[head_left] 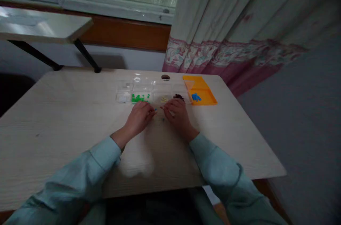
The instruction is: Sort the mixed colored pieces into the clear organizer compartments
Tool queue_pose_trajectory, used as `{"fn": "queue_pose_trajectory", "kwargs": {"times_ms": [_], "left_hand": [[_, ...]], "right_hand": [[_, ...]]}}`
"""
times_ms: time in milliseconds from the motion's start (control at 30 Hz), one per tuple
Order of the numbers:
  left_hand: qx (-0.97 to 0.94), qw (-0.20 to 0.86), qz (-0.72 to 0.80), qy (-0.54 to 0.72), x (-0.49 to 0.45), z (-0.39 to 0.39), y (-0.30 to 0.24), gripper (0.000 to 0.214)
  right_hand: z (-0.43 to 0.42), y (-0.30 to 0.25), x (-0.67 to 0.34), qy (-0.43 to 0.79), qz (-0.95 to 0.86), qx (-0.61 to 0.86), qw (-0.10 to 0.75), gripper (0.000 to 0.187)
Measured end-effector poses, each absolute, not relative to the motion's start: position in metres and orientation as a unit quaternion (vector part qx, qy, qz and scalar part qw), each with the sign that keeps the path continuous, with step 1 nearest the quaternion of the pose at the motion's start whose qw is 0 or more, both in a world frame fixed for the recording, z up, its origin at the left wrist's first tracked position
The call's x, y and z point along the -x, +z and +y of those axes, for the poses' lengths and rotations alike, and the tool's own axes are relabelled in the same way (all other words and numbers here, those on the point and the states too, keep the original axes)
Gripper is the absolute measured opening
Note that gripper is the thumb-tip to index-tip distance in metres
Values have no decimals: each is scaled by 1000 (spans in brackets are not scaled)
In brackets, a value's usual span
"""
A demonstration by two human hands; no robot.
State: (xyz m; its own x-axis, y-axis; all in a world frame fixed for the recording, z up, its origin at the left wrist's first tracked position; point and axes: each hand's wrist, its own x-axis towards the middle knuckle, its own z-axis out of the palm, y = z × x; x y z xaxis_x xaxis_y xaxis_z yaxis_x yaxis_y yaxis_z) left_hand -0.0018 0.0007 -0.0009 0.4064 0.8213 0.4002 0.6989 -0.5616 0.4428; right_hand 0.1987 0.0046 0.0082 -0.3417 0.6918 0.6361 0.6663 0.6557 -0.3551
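My left hand [140,115] is closed in a pinch, with a tiny blue piece [155,110] showing at its fingertips. Facing it across a narrow gap, my right hand [178,113] is also pinched, and whatever sits at its fingertips is too small to make out. Just beyond both hands lies a clear plastic compartment box [125,92]. Its sections hold small green pieces [138,98], pale yellow pieces [163,99] and dark brown pieces [179,96], the last partly hidden by my right hand. A tiny dark speck [163,120] rests on the table below the fingers.
An orange tray [206,93] with small blue pieces [196,97] stands right of the clear box. At the back of the pale wooden table [80,122] is a round cable hole [165,77]. A raised shelf [48,26] stands on dark legs at back left. Curtains [210,22] hang behind.
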Motion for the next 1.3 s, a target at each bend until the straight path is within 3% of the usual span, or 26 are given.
{"fn": "queue_pose_trajectory", "kwargs": {"times_ms": [233, 667, 967, 1300], "left_hand": [[-787, 156, 460, 381, 7, 4, -3, 27], [-811, 164, 435, 356, 6, 4, -4, 32], [-816, 164, 437, 342, 5, 3, -2, 32], [-791, 168, 460, 367, 6, 4, -4, 34]], "right_hand": [[-3, 6, -194, 48, -842, 392, 367, 22], [-6, 2, -180, 42, -832, 390, 394, 12], [-8, 10, -177, 4, -838, 408, 363, 14], [58, -7, -301, -105, -647, 640, 401, 32]]}}
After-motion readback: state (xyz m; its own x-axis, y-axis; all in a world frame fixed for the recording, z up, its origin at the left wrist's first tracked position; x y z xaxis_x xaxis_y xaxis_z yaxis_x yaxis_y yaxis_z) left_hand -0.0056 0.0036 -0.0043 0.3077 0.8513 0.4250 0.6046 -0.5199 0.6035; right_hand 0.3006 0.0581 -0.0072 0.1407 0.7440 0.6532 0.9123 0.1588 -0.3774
